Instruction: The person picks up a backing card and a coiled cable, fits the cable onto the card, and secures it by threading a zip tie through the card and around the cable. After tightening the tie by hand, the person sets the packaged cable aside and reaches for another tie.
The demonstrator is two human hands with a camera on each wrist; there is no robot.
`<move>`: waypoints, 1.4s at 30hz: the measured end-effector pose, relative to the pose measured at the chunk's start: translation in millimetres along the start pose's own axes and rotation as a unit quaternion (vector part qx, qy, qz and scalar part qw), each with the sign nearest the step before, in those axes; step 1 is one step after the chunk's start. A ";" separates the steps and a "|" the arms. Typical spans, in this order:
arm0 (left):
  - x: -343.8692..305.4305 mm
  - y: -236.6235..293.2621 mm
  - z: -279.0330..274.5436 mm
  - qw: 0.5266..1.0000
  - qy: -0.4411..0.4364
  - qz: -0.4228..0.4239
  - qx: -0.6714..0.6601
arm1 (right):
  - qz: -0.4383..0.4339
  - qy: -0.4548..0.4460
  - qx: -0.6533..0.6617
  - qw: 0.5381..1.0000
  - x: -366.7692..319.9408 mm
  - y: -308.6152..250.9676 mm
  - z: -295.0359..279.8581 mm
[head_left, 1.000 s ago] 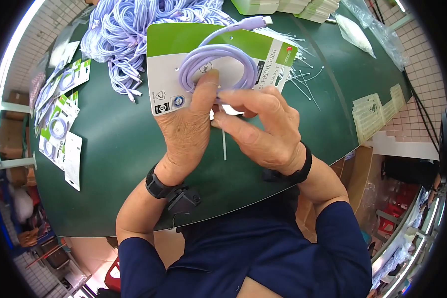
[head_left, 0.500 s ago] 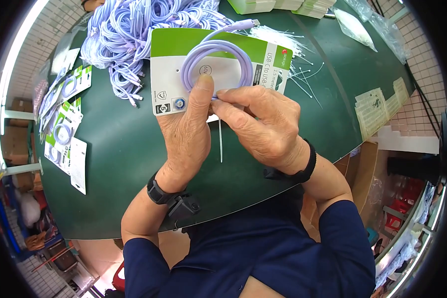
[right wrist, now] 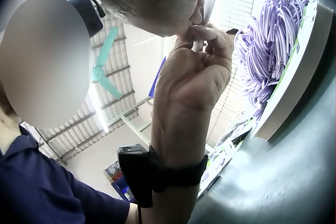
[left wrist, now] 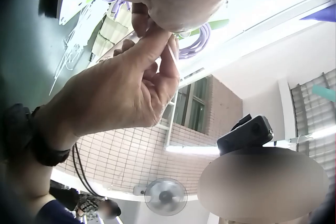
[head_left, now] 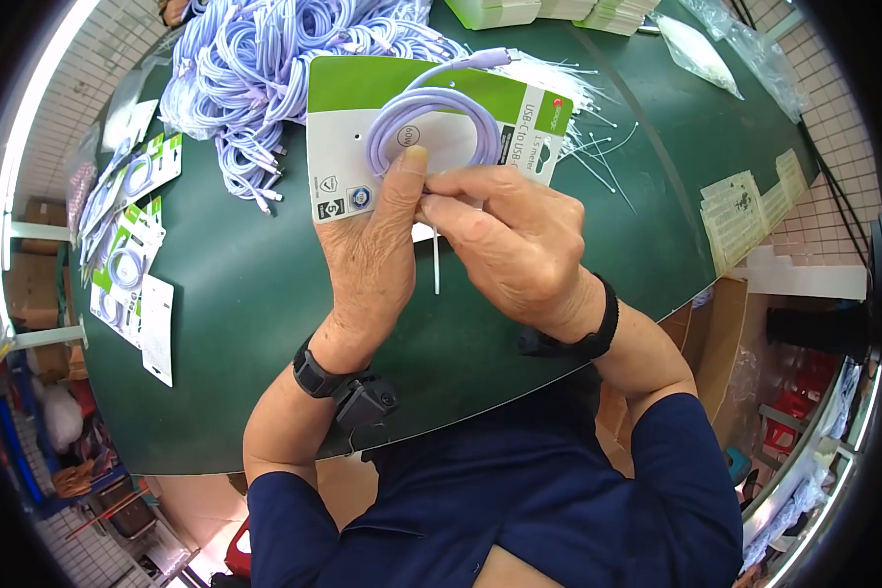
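In the head view my left hand (head_left: 370,250) grips a green and white packaging card (head_left: 336,147), its thumb on the front and the other fingers hidden behind. A coiled lilac USB-C cable (head_left: 439,98) lies against the card, one plug (head_left: 495,59) sticking out past the top edge. My right hand (head_left: 519,240) pinches with thumb and forefinger at the near edge of the coil, beside my left thumb. Below the fingertips a white cable tie (head_left: 437,263) hangs down. Its head is hidden by the fingers.
A heap of lilac cables (head_left: 255,69) lies at the back left of the green table (head_left: 235,323). Loose white cable ties (head_left: 598,157) are spread behind the card. Carded cables (head_left: 125,265) lie at the left, stacked cards (head_left: 559,12) at the back, a printed sheet (head_left: 735,220) at right.
My right fingers have closed together at the coil's near edge. The hanging tail of the cable tie looks shorter than half a second ago. The card has shifted slightly to the right.
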State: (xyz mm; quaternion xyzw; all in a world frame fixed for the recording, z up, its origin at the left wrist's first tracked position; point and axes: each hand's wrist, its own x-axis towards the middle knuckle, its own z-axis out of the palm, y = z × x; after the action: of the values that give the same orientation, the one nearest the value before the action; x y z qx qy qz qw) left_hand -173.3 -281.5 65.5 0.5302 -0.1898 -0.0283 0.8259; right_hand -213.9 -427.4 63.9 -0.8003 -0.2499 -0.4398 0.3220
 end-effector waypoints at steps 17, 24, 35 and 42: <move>15.7 47.0 -0.5 0.997 0.034 0.045 0.046 | -0.064 0.013 0.060 0.996 37.5 -26.1 2.0; 14.7 51.6 -7.8 0.999 0.017 0.024 0.045 | -0.071 0.010 0.065 0.995 35.0 -30.9 7.7; 16.1 47.3 -7.3 0.999 0.026 0.031 0.024 | -0.079 0.027 0.100 0.991 31.3 -20.6 12.7; 15.1 29.8 -6.1 0.995 0.053 0.073 0.043 | -0.031 0.035 0.136 0.990 38.5 -13.7 9.4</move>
State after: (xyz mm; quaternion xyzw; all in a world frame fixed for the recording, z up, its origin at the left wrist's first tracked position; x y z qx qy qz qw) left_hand -161.8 -267.0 94.0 0.5511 -0.1852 0.0680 0.8108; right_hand -199.3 -406.8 97.4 -0.7251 -0.3206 -0.4395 0.4223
